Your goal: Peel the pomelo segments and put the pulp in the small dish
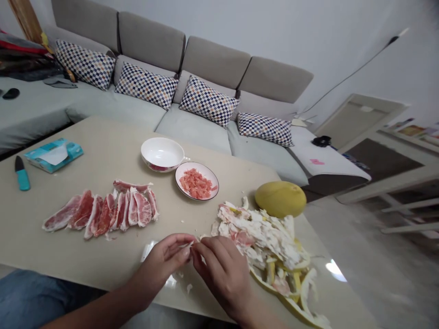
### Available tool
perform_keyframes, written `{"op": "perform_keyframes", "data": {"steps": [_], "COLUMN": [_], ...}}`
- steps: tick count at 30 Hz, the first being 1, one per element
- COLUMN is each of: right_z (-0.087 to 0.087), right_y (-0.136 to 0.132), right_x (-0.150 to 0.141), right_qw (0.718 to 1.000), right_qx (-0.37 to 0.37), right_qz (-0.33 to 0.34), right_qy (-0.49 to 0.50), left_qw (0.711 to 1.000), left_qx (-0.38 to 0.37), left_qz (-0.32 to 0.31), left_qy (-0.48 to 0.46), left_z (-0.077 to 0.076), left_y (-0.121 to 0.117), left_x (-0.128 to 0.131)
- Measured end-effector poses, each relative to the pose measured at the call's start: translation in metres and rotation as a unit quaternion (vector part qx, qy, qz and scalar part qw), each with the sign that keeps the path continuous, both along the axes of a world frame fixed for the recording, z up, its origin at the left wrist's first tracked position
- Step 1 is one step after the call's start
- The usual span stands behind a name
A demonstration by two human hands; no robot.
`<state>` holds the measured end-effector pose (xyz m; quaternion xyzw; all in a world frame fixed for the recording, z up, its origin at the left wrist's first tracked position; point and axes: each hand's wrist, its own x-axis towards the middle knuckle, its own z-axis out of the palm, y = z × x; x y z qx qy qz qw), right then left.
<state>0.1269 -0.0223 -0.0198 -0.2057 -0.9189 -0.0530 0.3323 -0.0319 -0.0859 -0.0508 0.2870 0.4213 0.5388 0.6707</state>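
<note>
My left hand (166, 256) and my right hand (224, 269) meet over the near edge of the table, their fingertips pinched together. Between them shows a small pale piece of pomelo (192, 244), mostly hidden by the fingers. To the left lies a row of pink pomelo segments (113, 210) with white membrane on them. Beyond my hands, a dark-rimmed plate (181, 182) holds peeled pink pulp (197, 183). Close to my right hand is a heap of white pith and membrane scraps (264, 233) in the opened yellow rind (290, 301).
A white bowl (163, 153) stands behind the plate. A whole pomelo (281, 199) rests at the table's right edge. At the far left are a tissue pack (55, 155) and a teal-handled knife (22, 176). A sofa (192, 128) with checked cushions runs behind the table (113, 132).
</note>
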Motion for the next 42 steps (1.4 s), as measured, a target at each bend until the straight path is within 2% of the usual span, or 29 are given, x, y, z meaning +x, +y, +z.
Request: {"op": "perform_keyframes", "data": {"steps": [3,6,14,20,25,30,34,36,38,40,42], "right_z": [0.002,0.005,0.004,0.0,-0.003,-0.005,-0.006,-0.004,-0.001,0.001,0.003], "right_y": [-0.002,-0.002,-0.002,-0.003,-0.003,-0.003,-0.004,-0.007,-0.009,-0.011,-0.01], "right_x": [0.002,0.004,0.002,0.004,0.004,0.006,0.004,0.0,-0.003,-0.006,-0.007], "right_qw": [0.998,0.996,0.996,0.997,0.999,0.998,0.997,0.994,0.974,0.92,0.832], "right_qx": [0.029,0.035,0.038,0.03,-0.011,0.009,-0.002,-0.06,-0.191,-0.366,-0.537], "right_qz": [0.047,0.071,0.078,0.068,0.046,0.06,0.067,0.057,0.038,0.01,-0.014], "right_qy": [-0.021,-0.028,-0.021,0.002,0.024,0.021,0.036,0.069,0.114,0.141,0.137], "left_qw": [0.99,0.979,0.973,0.963,0.957,0.941,0.933,0.937,0.949,0.962,0.972], "left_qx": [-0.064,-0.074,-0.071,-0.062,-0.049,-0.055,-0.073,-0.06,-0.028,0.011,0.04], "left_qz": [-0.019,-0.039,0.013,-0.025,-0.048,-0.027,-0.011,-0.01,-0.006,0.008,0.021], "left_qy": [-0.125,-0.185,-0.22,-0.261,-0.283,-0.332,-0.351,-0.343,-0.314,-0.273,-0.23], "left_z": [0.0,-0.001,-0.005,-0.009,-0.012,-0.015,-0.016,-0.015,-0.012,-0.01,-0.008], "left_y": [0.002,0.003,0.005,0.009,0.011,0.01,0.01,0.01,0.012,0.014,0.016], "left_x": [-0.003,-0.004,-0.006,-0.007,-0.006,-0.004,-0.002,-0.002,-0.004,-0.007,-0.012]}}
